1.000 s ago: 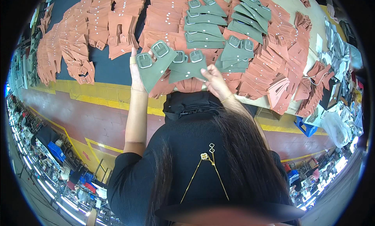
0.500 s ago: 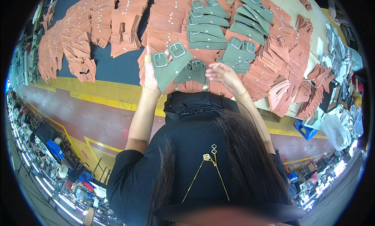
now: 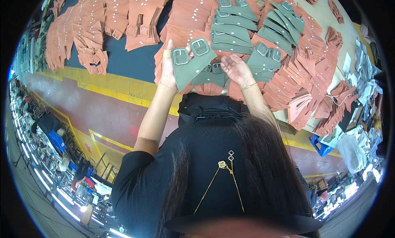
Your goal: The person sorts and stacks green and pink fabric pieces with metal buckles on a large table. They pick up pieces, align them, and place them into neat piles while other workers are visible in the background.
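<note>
step: sorting buckled pieces | my left hand pinches green piece | right hand fingers spread over stack | next: likely a careful grip

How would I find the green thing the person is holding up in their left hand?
Start at the big table covered in reddish-brown strap pieces. Near its front edge, the left hand lifts a green piece with two silver buckles. Other green pieces lie flat; this one is raised.
</note>
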A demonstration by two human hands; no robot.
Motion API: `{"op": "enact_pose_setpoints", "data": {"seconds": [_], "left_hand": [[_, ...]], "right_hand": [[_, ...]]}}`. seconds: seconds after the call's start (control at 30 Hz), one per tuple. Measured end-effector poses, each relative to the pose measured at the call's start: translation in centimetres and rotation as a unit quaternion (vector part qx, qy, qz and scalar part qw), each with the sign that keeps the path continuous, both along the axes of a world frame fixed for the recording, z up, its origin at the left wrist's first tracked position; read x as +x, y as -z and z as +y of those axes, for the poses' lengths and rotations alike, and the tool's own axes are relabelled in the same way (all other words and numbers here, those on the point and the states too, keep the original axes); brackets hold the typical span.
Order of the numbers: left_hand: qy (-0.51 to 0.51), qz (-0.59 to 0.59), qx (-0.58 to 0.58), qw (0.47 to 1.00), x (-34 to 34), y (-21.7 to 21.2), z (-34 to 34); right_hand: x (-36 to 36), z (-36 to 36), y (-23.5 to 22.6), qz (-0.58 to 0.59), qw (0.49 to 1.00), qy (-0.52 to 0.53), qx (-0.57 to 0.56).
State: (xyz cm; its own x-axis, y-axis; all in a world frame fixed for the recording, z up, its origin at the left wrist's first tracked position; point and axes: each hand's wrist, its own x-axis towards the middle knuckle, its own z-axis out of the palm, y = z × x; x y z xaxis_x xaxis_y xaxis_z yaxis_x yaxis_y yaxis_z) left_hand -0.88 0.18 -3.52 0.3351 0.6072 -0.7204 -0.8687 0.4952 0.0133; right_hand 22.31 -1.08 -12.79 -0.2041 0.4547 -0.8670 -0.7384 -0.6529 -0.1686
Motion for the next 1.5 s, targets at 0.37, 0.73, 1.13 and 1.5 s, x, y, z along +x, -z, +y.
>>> {"op": "enact_pose_setpoints", "data": {"seconds": [0.37, 0.73, 1.13, 1.5], "left_hand": [[0.008, -0.033, 0.007, 0.999, -0.3, -0.4, 0.6], [0.051, 0.019, -0.001, 0.999, -1.0, 1.5, 0.3], [0.34, 0.244, 0.089, 0.904, -1.5, 4.3, -1.3], [0.567, 0.458, 0.272, 0.629, 2.5, 4.9, 1.4]], "right_hand": [[-0.3, 0.7, 0.6, 0.001, 0.999, -0.033, -0.017], [-0.4, 0.9, 0.3, -0.013, 0.998, -0.013, 0.054], [-0.4, 4.3, -1.8, -0.002, 0.995, 0.049, 0.086], [-1.1, 0.3, -8.6, 0.181, 0.965, 0.002, 0.193]]}}
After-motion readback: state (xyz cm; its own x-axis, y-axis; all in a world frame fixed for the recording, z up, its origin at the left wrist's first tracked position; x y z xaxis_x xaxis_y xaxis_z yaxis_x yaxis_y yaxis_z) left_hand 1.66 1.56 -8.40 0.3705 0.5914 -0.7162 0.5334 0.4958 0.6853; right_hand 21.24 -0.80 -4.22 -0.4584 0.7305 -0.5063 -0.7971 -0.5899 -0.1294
